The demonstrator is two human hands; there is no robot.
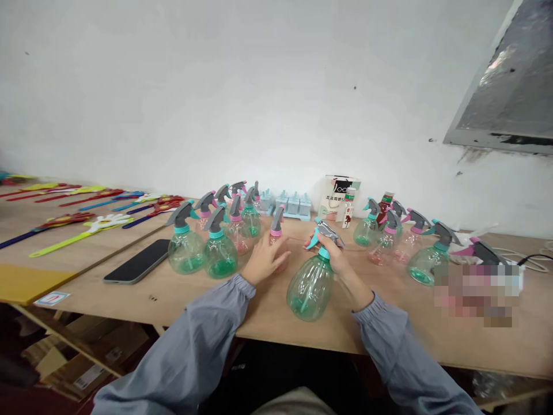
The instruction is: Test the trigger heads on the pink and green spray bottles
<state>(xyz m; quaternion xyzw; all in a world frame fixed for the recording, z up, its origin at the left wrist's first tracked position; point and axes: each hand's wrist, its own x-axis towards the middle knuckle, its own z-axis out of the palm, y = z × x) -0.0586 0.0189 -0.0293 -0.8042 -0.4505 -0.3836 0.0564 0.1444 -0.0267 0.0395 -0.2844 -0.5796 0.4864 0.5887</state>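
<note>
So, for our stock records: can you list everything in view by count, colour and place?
Front spray bottle: 1, green, foreground
Middle spray bottle: 1, pink, centre
Clustered spray bottles: 7+, green and pink, left
Other spray bottles: 5+, green and pink, right
Phone: 1, black, front left
Hand-shaped sticks: several, multicoloured, left
Containers: several, light blue, along wall
Printed card: 1, whitish, by wall
Small bottles: 2, whitish and red, near wall
Panel: 1, grey, upper right
Cables: 2+, pale and black, right
Board: 1, yellow, left
Boxes: several, brown, below left
Table: 1, brown, centre
Wall: 1, white, behind
Sleeves: 2, grey, forearms
Left grip: 1, bare, at middle bottle
Right grip: 1, bare, on front bottle
</note>
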